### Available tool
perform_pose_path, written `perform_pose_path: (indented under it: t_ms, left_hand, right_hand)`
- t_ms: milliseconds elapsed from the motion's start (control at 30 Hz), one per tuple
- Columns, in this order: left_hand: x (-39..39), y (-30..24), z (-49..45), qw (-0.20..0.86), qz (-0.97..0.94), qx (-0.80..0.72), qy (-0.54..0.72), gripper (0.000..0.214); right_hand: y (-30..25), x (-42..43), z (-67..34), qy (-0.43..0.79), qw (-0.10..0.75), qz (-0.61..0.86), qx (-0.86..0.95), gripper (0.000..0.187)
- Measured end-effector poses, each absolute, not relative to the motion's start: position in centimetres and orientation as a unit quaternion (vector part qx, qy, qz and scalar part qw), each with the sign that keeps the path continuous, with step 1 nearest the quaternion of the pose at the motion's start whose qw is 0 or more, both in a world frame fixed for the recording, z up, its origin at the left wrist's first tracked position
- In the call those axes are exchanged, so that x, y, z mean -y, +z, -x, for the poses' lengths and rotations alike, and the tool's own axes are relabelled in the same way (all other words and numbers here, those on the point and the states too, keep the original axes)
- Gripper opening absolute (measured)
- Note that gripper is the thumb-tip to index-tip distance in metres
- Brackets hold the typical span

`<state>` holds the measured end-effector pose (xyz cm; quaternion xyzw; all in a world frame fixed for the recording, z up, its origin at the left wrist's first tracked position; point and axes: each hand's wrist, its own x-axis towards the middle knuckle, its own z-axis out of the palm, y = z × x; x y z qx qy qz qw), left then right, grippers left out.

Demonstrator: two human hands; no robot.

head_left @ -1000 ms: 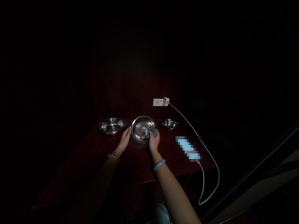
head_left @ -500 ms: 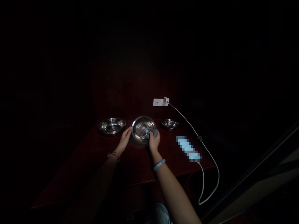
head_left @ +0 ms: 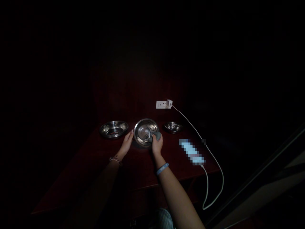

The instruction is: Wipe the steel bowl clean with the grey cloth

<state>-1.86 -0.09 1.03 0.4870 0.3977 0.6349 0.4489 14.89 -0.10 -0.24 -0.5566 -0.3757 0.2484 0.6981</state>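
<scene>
Barely anything shifts: my right hand stays clamped on the cloth in the bowl; my left hand, seemingly open, touches its rim.

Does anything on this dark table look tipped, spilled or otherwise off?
Only the middle round steel bowl: it stands tilted on its rim, the left hand at its side, the right hand holding a grey cloth at it. No spill or damage shows.

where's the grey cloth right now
In the head view the grey cloth sits bunched in the right hand, against the middle steel bowl's right rim.
</scene>
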Motion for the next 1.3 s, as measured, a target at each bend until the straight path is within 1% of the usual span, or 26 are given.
perform_pose_path:
  t_ms: [500,967,1200,1300]
  left_hand:
    - [0.24,1.22,1.88,0.45,-0.493,-0.393,0.632,0.069]
    - [-0.16,0.77,2.54,0.476,-0.482,-0.396,0.62,0.062]
    - [-0.32,0.52,2.72,0.472,-0.486,-0.398,0.619,0.061]
    - [-0.37,0.53,2.66,0.471,-0.472,-0.407,0.624,0.058]
  right_hand:
    - [0.17,0.45,-14.91,0.263,0.69,0.559,0.377,0.026]
    - [-0.42,-0.11,-15.11,0.244,0.704,0.551,0.377,0.023]
    - [-0.17,0.04,-15.18,0.259,0.694,0.56,0.372,0.023]
    - [-0.24,-0.06,-15.07,0.254,0.699,0.558,0.368,0.023]
